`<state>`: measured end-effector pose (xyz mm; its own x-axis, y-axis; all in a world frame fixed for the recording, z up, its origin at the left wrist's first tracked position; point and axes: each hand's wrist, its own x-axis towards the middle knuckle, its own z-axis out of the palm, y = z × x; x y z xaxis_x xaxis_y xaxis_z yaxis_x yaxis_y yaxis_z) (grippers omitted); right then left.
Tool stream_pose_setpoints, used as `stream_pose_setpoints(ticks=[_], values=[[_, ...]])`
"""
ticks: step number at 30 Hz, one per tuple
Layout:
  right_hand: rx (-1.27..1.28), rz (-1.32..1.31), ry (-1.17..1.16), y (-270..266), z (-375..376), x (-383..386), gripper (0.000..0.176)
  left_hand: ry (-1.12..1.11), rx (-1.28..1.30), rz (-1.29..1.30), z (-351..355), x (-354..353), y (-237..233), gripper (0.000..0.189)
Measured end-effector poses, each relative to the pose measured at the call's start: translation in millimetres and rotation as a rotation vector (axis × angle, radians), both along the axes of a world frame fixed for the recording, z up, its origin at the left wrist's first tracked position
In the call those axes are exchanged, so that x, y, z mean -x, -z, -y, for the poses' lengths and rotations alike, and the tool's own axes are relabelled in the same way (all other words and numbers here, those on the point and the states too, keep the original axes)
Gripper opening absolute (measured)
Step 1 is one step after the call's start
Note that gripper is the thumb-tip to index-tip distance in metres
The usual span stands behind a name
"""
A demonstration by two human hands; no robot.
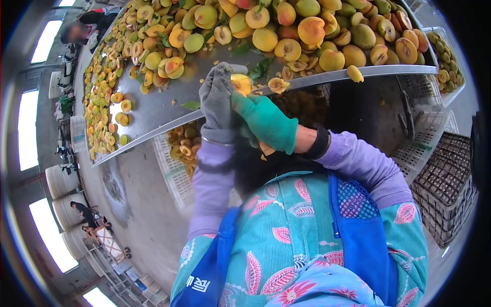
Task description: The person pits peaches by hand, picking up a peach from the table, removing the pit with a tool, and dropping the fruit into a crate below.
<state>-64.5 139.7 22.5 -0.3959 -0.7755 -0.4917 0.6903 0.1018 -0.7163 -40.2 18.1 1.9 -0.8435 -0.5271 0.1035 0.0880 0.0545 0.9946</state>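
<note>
My left hand [217, 97], in a grey glove, is closed round a peach [241, 85] with yellow flesh, just above the metal table's front edge. My right hand [267, 122], in a green glove, is closed too, with its thumb against that peach. A short tan end [266, 148] sticks out below the right fist; the rest of this thing is hidden in the glove. Close to the hands, a peach half [278, 85] with a browned middle rests on the table's rim. Another yellow piece [355, 74] lies farther right on the same rim.
Whole and halved peaches [312, 30] are heaped on the metal table [174, 100]. Below its edge stands a white crate [171, 171] of cut fruit. White and dark crates [445, 179] stand at my right. Other people [87, 217] are at the left.
</note>
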Motion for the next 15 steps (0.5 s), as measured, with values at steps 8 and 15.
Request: stream_pose_setpoints(ticks=[8, 15], values=[[0.671, 0.796, -0.167, 18, -7, 5, 0.034, 0.272, -0.005, 0.137, 16, -2, -19, 0.037], [0.992, 1.069, -0.499, 29, 1, -9, 0.040, -0.012, -0.906, -0.110, -14, -42, -35, 0.049]])
